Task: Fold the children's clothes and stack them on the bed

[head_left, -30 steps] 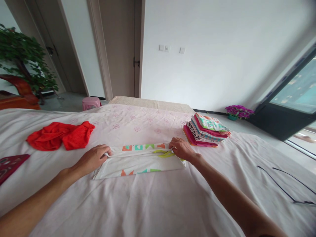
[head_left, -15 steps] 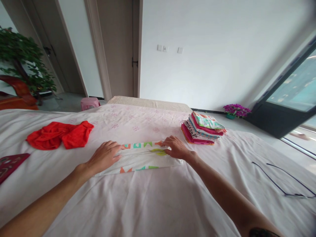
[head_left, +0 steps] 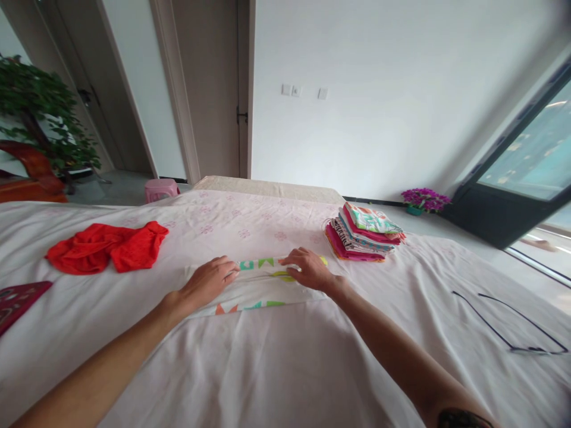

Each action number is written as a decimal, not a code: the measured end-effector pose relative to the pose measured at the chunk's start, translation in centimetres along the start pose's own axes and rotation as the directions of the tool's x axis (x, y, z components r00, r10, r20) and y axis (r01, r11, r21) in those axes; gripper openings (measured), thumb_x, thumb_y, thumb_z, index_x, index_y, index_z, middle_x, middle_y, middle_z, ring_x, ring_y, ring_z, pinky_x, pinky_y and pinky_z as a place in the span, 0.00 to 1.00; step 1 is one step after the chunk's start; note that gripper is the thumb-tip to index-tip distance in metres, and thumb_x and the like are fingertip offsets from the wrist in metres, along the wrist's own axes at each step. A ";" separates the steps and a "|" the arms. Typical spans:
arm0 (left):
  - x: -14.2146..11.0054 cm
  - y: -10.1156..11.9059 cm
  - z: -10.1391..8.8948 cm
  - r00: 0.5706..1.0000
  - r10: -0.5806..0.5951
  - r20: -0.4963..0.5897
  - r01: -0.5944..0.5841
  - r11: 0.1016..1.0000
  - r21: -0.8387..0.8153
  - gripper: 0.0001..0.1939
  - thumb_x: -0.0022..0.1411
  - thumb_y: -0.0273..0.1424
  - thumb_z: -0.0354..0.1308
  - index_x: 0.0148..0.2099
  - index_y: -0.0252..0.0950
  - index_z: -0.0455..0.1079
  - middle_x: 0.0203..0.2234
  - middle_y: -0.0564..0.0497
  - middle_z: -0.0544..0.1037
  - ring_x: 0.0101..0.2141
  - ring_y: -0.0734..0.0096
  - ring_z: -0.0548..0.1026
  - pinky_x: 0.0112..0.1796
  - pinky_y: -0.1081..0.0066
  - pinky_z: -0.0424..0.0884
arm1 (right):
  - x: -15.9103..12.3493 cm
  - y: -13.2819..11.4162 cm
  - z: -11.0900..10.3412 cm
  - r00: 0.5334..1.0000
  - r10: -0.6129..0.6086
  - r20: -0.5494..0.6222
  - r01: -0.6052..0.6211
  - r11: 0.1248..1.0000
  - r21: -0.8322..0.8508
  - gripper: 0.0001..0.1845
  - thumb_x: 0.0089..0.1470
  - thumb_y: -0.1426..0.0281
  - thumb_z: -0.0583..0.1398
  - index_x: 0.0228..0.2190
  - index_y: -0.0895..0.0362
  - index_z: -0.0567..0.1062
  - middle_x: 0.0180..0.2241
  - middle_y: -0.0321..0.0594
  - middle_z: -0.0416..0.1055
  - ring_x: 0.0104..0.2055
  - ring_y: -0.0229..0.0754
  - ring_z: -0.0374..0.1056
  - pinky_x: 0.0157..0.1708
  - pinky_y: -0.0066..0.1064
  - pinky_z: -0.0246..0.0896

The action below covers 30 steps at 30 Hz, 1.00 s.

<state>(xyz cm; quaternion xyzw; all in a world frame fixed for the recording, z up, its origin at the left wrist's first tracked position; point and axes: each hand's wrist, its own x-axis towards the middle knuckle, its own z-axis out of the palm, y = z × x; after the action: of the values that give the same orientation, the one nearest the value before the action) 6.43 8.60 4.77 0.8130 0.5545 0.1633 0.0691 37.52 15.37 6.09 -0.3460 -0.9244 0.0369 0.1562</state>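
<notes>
A white cloth point(head_left: 259, 291) printed with orange, teal and green shapes lies on the sheet in front of me, folded into a long flat strip. My left hand point(head_left: 213, 279) is at its far edge, left of centre, fingers curled down onto the fabric. Farther right on the same edge, my right hand point(head_left: 308, 269) has its thumb and fingers closed on the cloth. Both palms face down, with a short stretch of printed fabric between them. Just beyond my right hand stands a stack of folded clothes point(head_left: 363, 232).
A crumpled red cloth point(head_left: 107, 246) lies to the left, near a dark red flat item point(head_left: 22, 303) at the edge of view. Glasses point(head_left: 513, 348) rest on the right of the white sheet point(head_left: 276, 380). Beyond are a pink stool point(head_left: 161, 190) and purple flowers point(head_left: 426, 199).
My left hand has slid right along the cloth's far edge, and my right hand has shifted slightly left, so they are closer together. Their fingers are more curled on the fabric.
</notes>
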 end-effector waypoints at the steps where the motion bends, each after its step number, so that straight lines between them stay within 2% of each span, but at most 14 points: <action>1: 0.5 0.7 0.6 1.000 0.023 -0.005 -0.023 0.999 -0.041 0.15 0.69 0.35 0.46 0.47 0.42 0.74 0.43 0.49 0.77 0.46 0.67 0.74 0.49 0.69 0.66 | 0.3 -0.5 0.3 0.999 -0.035 0.022 0.035 0.999 0.001 0.13 0.56 0.73 0.58 0.41 0.53 0.80 0.39 0.40 0.75 0.43 0.43 0.66 0.46 0.33 0.58; 4: 1.8 2.4 2.0 0.999 0.030 0.027 -0.027 0.995 -0.098 0.15 0.69 0.36 0.48 0.46 0.43 0.75 0.41 0.49 0.78 0.45 0.66 0.75 0.47 0.68 0.67 | 0.9 -1.5 1.1 0.992 -0.070 0.109 0.071 0.997 -0.003 0.11 0.52 0.76 0.59 0.33 0.52 0.80 0.34 0.37 0.76 0.40 0.42 0.67 0.44 0.31 0.57; 7: 2.6 3.4 2.8 0.999 0.016 0.032 -0.013 0.995 -0.097 0.13 0.68 0.36 0.49 0.41 0.42 0.75 0.36 0.49 0.78 0.41 0.65 0.76 0.43 0.67 0.67 | 1.5 -1.7 1.3 0.994 0.038 0.104 -0.037 0.999 -0.008 0.11 0.51 0.78 0.58 0.29 0.53 0.78 0.32 0.36 0.75 0.38 0.41 0.68 0.41 0.29 0.57; 10: 3.1 4.0 3.4 1.000 0.021 -0.013 -0.023 0.992 -0.121 0.11 0.66 0.35 0.52 0.38 0.40 0.75 0.35 0.48 0.77 0.39 0.66 0.75 0.41 0.69 0.67 | 2.2 -1.7 1.2 0.991 0.131 0.019 -0.131 0.991 0.027 0.13 0.55 0.77 0.55 0.35 0.53 0.78 0.37 0.37 0.76 0.42 0.41 0.68 0.42 0.28 0.58; 13: 3.2 4.0 4.0 1.000 -0.009 -0.029 0.005 0.989 -0.151 0.10 0.67 0.35 0.52 0.39 0.40 0.74 0.37 0.48 0.77 0.39 0.67 0.75 0.40 0.70 0.67 | 2.6 -1.6 1.6 0.993 0.116 0.038 -0.116 0.993 -0.016 0.14 0.62 0.72 0.53 0.42 0.52 0.78 0.41 0.40 0.74 0.45 0.42 0.67 0.45 0.30 0.57; 16: 2.9 3.5 4.3 0.989 -0.140 -0.050 0.137 0.989 -0.061 0.10 0.68 0.34 0.49 0.39 0.41 0.71 0.38 0.49 0.76 0.40 0.68 0.75 0.39 0.70 0.67 | 2.3 -0.9 2.1 0.979 0.193 0.073 -0.179 0.971 -0.156 0.15 0.64 0.67 0.53 0.46 0.50 0.77 0.46 0.43 0.72 0.47 0.46 0.66 0.47 0.35 0.57; 19: 2.4 3.0 4.2 0.968 -0.241 -0.068 0.244 0.969 0.042 0.07 0.67 0.31 0.50 0.40 0.41 0.70 0.39 0.50 0.75 0.39 0.68 0.75 0.39 0.69 0.66 | 1.9 -0.3 2.3 0.956 0.288 0.060 -0.266 0.934 -0.239 0.16 0.63 0.69 0.53 0.48 0.52 0.76 0.47 0.46 0.72 0.49 0.49 0.65 0.49 0.39 0.57; 20: 2.2 2.8 4.1 0.970 -0.227 -0.087 0.232 0.970 0.066 0.07 0.66 0.30 0.51 0.41 0.41 0.70 0.40 0.49 0.75 0.39 0.67 0.75 0.40 0.69 0.67 | 1.7 -0.4 2.3 0.955 0.293 0.042 -0.274 0.929 -0.248 0.17 0.63 0.70 0.52 0.49 0.52 0.75 0.48 0.47 0.72 0.51 0.50 0.65 0.51 0.40 0.56; 22: 1.9 2.6 4.2 0.985 -0.120 -0.128 0.132 0.987 0.091 0.08 0.65 0.28 0.52 0.44 0.41 0.71 0.42 0.48 0.75 0.43 0.65 0.74 0.45 0.67 0.67 | 1.6 -1.0 2.6 0.967 0.254 -0.015 -0.249 0.936 -0.248 0.19 0.64 0.69 0.51 0.54 0.54 0.72 0.52 0.49 0.70 0.57 0.51 0.61 0.57 0.44 0.53; 25: 1.6 2.2 4.8 0.987 0.046 -0.157 -0.037 0.997 0.066 0.14 0.66 0.27 0.50 0.51 0.40 0.69 0.48 0.46 0.74 0.50 0.64 0.72 0.53 0.64 0.64 | 1.3 -2.5 4.0 0.990 0.129 -0.059 -0.139 0.963 -0.232 0.26 0.67 0.63 0.48 0.62 0.59 0.62 0.63 0.51 0.60 0.67 0.53 0.50 0.64 0.48 0.43; 27: 1.4 1.8 5.2 0.986 0.073 -0.149 -0.066 0.996 0.054 0.17 0.67 0.28 0.48 0.57 0.39 0.67 0.54 0.44 0.72 0.55 0.63 0.69 0.57 0.62 0.62 | 1.0 -3.1 5.1 0.996 0.086 -0.015 -0.087 0.973 -0.216 0.31 0.67 0.58 0.47 0.64 0.62 0.58 0.66 0.54 0.54 0.69 0.54 0.46 0.65 0.49 0.41; 30: 0.8 0.7 5.6 0.991 0.060 -0.123 -0.046 0.992 0.114 0.21 0.68 0.32 0.48 0.62 0.40 0.65 0.61 0.44 0.67 0.62 0.60 0.63 0.61 0.58 0.56 | 0.2 -2.9 6.4 0.994 0.100 0.048 -0.087 0.974 -0.211 0.33 0.68 0.56 0.46 0.65 0.64 0.56 0.67 0.55 0.52 0.69 0.54 0.46 0.66 0.49 0.42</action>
<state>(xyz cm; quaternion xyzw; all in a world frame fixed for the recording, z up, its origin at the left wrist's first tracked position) 9.21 9.42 -0.13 0.8181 0.5443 0.1850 -0.0156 33.50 13.56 0.61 -0.4024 -0.9100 -0.0428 0.0902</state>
